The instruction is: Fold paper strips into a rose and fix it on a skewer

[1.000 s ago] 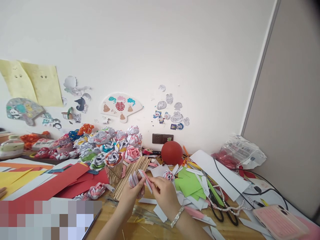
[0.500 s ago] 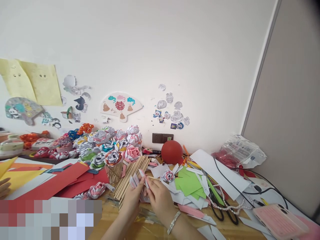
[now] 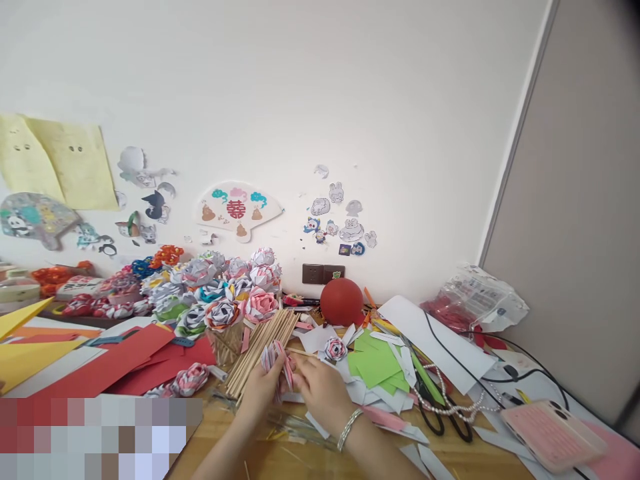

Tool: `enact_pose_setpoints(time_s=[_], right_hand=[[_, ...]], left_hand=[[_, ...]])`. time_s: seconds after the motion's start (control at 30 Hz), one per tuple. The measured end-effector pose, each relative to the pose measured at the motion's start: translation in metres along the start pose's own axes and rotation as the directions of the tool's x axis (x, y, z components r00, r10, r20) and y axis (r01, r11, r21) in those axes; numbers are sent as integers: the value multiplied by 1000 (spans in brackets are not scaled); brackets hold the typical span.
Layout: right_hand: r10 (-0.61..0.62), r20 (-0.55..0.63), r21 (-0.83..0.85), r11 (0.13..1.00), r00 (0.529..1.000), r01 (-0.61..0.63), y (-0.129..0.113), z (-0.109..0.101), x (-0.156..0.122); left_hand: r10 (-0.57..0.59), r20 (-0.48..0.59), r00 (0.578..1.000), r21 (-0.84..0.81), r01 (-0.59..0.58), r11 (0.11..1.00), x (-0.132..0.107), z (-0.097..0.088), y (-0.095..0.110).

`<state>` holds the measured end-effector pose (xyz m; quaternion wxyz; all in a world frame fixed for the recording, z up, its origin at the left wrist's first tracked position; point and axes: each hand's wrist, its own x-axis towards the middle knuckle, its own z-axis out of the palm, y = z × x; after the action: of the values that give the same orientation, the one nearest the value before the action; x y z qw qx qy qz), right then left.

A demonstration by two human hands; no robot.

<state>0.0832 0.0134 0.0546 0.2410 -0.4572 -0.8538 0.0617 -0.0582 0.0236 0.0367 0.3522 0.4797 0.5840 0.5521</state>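
My left hand [image 3: 260, 392] and my right hand [image 3: 320, 390] meet low in the middle of the view. Both are closed on a pink-and-white folded paper flower piece [image 3: 278, 360], its petals fanning up between the fingers. A silver bracelet [image 3: 349, 429] circles my right wrist. A bundle of wooden sticks [image 3: 263, 347] lies just behind the hands. A small finished paper rose [image 3: 335, 348] sits to the right of my fingers, and another rose [image 3: 191, 378] lies to the left on red paper [image 3: 125, 363].
A bunch of paper roses [image 3: 220, 293] stands at the back, beside a red ball [image 3: 342, 301]. Green paper [image 3: 377, 363], white strips, black scissors [image 3: 443, 417], a bead string, a pink phone [image 3: 553, 433], cables and a plastic bag [image 3: 475, 303] crowd the right. Yellow sheets [image 3: 25, 347] lie left.
My right hand brought the pink strip down into the folded piece, and both hands closed together around it. The view shifted slightly rightward and down.
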Motion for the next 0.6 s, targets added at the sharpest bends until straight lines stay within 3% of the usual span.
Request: enact_pose_setpoints(time_s=[0.27, 0.6], right_hand=[[290, 59, -205, 940, 955, -272, 47, 0, 5], [367, 3, -168, 917, 930, -361, 63, 8, 10]], left_hand=[[-16, 96, 995, -116, 27, 993, 2, 4, -6], [-87, 72, 994, -95, 93, 991, 5, 1, -9]])
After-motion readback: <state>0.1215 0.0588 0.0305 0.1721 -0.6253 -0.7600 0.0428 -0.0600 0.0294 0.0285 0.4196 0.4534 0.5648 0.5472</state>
